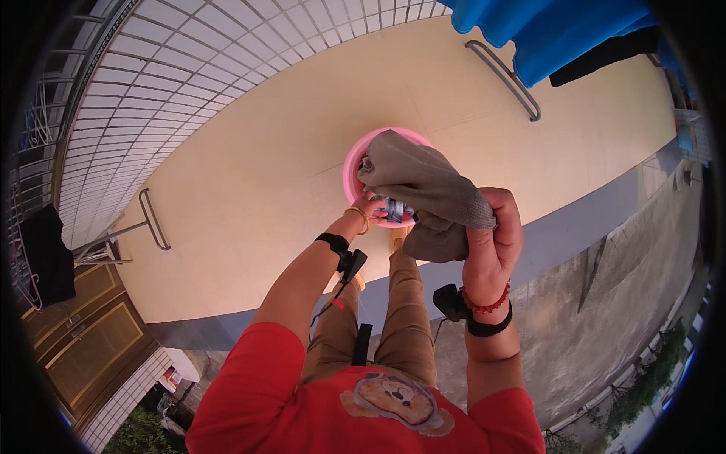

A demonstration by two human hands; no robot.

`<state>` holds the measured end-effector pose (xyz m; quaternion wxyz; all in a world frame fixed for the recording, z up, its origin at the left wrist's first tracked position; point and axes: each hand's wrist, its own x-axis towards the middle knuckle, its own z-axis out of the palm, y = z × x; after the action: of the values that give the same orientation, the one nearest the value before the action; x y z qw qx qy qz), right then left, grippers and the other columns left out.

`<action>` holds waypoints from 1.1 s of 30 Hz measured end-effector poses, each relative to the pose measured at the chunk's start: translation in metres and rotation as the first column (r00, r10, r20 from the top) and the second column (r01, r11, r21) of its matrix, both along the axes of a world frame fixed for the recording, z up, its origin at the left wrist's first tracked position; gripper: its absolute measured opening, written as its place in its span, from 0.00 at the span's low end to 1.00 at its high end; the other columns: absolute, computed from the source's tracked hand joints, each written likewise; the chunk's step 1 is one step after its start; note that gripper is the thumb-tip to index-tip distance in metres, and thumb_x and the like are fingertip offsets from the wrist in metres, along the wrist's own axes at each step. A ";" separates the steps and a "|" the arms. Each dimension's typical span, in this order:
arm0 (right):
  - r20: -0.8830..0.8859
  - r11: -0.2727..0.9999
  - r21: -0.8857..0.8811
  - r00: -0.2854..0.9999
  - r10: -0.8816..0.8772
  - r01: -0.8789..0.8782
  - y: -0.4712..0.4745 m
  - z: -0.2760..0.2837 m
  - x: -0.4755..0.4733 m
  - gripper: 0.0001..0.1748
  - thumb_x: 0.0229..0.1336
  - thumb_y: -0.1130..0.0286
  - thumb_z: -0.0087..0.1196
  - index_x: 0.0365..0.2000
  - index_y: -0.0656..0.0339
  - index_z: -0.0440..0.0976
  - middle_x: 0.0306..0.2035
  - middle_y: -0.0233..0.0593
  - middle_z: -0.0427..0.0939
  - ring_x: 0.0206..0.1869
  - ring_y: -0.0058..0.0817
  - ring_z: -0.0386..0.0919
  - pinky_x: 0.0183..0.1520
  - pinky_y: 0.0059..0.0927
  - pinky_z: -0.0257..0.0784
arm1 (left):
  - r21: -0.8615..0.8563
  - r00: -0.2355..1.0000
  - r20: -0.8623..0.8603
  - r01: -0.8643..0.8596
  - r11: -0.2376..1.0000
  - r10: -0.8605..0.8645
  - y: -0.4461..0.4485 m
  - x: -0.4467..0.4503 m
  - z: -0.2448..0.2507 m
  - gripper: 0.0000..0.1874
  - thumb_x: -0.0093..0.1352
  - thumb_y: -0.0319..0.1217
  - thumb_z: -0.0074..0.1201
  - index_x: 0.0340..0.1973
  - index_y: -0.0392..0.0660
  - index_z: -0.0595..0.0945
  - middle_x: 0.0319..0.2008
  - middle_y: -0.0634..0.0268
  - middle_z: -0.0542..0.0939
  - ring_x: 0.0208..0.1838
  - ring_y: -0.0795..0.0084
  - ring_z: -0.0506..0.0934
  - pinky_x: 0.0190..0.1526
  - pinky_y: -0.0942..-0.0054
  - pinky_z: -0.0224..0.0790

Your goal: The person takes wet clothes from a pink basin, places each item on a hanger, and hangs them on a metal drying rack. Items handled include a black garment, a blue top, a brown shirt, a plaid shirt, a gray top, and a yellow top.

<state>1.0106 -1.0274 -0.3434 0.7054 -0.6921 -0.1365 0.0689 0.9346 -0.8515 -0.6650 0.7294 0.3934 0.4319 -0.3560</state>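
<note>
My right hand (496, 244) grips one end of a grey-brown garment (417, 176), raised above a pink basin (348, 173). From the fingers the cloth stretches left and partly covers the basin, with a bunched fold hanging below. My left hand (371, 208) is at the basin's near left side, fingers spread beside blue-and-white patterned cloth (393, 210). Whether those fingers hold any fabric I cannot tell. Most of the basin's contents are hidden under the grey-brown garment.
Blue fabric (550, 34) and a black garment (604, 57) hang at upper right, near a metal rail (505, 79). Another rail (153, 218) is at left, near a hanging black cloth (48, 255). A white tiled wall (187, 62) borders the beige floor (244, 170).
</note>
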 end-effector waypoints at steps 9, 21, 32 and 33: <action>-0.247 0.929 0.242 0.908 0.339 -0.281 0.006 0.153 -0.029 0.11 0.64 0.72 0.43 0.45 0.63 0.68 0.39 0.30 0.74 0.43 0.17 0.70 0.48 0.20 0.66 | 0.660 0.339 0.751 -0.378 0.649 -0.567 -0.014 0.001 0.233 0.25 0.65 0.31 0.54 0.58 0.47 0.70 0.48 0.52 0.78 0.45 0.58 0.78 0.49 0.68 0.71; 0.267 0.706 -0.705 0.948 0.174 0.069 -0.069 0.348 -0.064 0.17 0.61 0.60 0.55 0.34 0.67 0.78 0.24 0.30 0.76 0.27 0.16 0.70 0.34 0.21 0.67 | 0.531 0.292 0.826 -0.692 0.489 -0.482 0.136 -0.045 0.453 0.08 0.71 0.28 0.48 0.41 0.40 0.80 0.31 0.72 0.79 0.35 0.82 0.73 0.42 0.82 0.67; -0.124 0.947 0.141 0.944 0.306 -0.288 -0.023 0.364 -0.062 0.16 0.66 0.64 0.45 0.45 0.66 0.72 0.40 0.37 0.78 0.39 0.22 0.77 0.43 0.23 0.73 | 0.383 0.081 0.861 -0.752 0.536 -0.502 0.060 -0.100 0.518 0.04 0.67 0.27 0.52 0.33 0.40 0.76 0.21 0.65 0.74 0.23 0.74 0.72 0.28 0.79 0.64; -0.146 0.920 0.230 0.923 0.355 -0.317 -0.017 0.361 -0.062 0.15 0.67 0.66 0.44 0.45 0.67 0.71 0.40 0.38 0.78 0.39 0.23 0.78 0.42 0.23 0.75 | 0.416 0.031 0.783 -0.768 0.486 -0.621 0.041 -0.123 0.520 0.07 0.66 0.29 0.54 0.31 0.39 0.74 0.20 0.67 0.73 0.21 0.76 0.70 0.26 0.80 0.63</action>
<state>0.9485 -1.0443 0.0180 0.7591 -0.5735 -0.1939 0.2393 0.8121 -0.8101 -0.1452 0.5018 0.7835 -0.0764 0.3586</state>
